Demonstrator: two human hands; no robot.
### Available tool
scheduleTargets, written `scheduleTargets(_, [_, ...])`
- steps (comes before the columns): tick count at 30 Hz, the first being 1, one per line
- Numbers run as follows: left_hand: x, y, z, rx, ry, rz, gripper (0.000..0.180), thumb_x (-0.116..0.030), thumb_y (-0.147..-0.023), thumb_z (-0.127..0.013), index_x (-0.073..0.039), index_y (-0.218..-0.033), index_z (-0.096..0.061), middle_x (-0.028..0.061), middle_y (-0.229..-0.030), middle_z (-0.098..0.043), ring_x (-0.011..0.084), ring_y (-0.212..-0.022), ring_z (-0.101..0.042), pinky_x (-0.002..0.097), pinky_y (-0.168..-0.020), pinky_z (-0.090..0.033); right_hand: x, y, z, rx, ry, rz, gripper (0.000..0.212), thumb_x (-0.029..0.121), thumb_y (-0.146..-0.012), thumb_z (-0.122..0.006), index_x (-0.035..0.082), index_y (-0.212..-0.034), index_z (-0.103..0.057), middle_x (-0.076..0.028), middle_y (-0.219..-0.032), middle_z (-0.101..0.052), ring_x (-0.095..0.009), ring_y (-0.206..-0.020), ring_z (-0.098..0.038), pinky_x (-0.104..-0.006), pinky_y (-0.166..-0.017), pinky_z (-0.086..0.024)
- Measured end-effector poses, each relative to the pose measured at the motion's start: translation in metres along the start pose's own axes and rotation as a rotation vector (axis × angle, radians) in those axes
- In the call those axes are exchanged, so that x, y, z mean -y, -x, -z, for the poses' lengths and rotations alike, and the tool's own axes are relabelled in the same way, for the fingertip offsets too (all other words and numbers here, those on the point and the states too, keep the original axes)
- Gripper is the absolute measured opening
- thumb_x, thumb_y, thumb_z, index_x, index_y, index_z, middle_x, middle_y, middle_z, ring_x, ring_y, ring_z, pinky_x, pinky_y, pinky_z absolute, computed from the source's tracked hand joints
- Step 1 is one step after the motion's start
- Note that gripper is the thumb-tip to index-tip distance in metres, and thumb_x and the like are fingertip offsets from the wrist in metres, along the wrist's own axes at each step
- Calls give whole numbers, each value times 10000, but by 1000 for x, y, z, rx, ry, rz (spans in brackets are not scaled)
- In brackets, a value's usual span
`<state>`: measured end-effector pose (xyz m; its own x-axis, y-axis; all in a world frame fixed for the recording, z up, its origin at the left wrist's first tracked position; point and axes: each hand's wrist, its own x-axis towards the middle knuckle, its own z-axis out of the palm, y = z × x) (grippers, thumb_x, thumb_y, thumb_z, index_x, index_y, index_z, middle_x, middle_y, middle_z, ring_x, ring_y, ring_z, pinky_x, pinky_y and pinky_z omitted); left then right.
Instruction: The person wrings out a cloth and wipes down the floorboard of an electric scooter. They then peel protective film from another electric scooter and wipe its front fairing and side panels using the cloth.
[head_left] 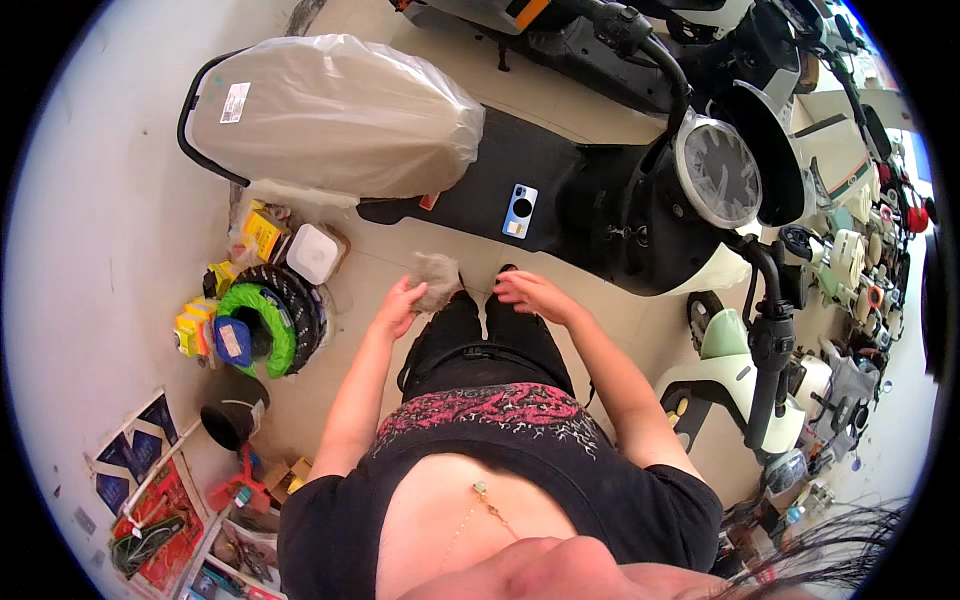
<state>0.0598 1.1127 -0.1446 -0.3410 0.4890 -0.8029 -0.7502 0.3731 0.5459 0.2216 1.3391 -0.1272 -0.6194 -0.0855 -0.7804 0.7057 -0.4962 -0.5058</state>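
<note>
A crumpled grey-brown cloth (436, 281) is in my left hand (398, 308), its fingers closed on the near left side of it. My right hand (530, 294) is held a little to the right of the cloth, apart from it. Its fingers are loosely bent and spread, with nothing visible in them. Beyond both hands stands a black scooter (610, 205). Its long seat (340, 115) is wrapped in clear plastic. On the scooter's flat footboard lies a light blue phone (520, 211) with a round black camera patch, and a small red piece (429, 201) lies by the seat.
To the left, tyres (300, 310) with green wrapping are stacked beside yellow boxes (262, 235) and a white square lid (313, 253). A black bin (234, 408) stands nearer. A pale green scooter (735, 375) is close on my right, with several more scooters behind it.
</note>
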Motion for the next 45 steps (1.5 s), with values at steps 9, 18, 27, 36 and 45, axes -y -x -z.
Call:
scheduleTargets(9, [22, 11, 129, -385, -489, -136, 317, -45, -757, -490, -32, -1071, -526, 63, -1002, -573, 165, -912, -523, 262, -787, -398, -121, 39, 21, -275, 282, -586, 718, 521, -817, -368, -40, -1258, -291, -211, -1284, -333, -290, -1180, -346, -332, -970, -282])
scheduleTargets(18, [77, -48, 75, -465, -567, 47, 380, -197, -805, -539, 23, -1104, -457, 118, -1027, -547, 197, -926, -512, 289, -813, -397, -64, -80, 32, -175, 232, 21, 554, 418, -813, -482, 101, -1252, -364, -103, -1219, -427, -211, -1115, -401, -338, -888, -357])
scheduleTargets(27, [80, -150, -49, -174, -314, -275, 473, -47, -785, -534, -31, -1223, -357, 91, -1132, -446, 169, -1044, -451, 275, -870, -374, -62, -250, 38, -355, 326, 413, 484, 186, -808, -529, 26, -1223, -336, -160, -1093, -520, -239, -1025, -492, -297, -851, -385])
scheduleTargets(36, [170, -140, -23, -193, -322, 5, 464, 34, -767, -512, -66, -1202, -386, 91, -1095, -481, 163, -1000, -483, 274, -856, -395, 33, -398, 147, -1133, 818, 771, 373, 139, -701, -628, 57, -1023, -459, -158, -1075, -464, -359, -948, -469, -388, -765, -422])
scheduleTargets(45, [206, -131, -52, -53, -265, 55, 346, -34, -776, -547, -62, -1112, -470, 76, -988, -536, 146, -817, -557, 262, -725, -459, 39, -414, 148, -1175, 1268, 851, 294, 110, -676, -564, 169, -961, -524, -57, -859, -487, -241, -720, -509, -345, -537, -447])
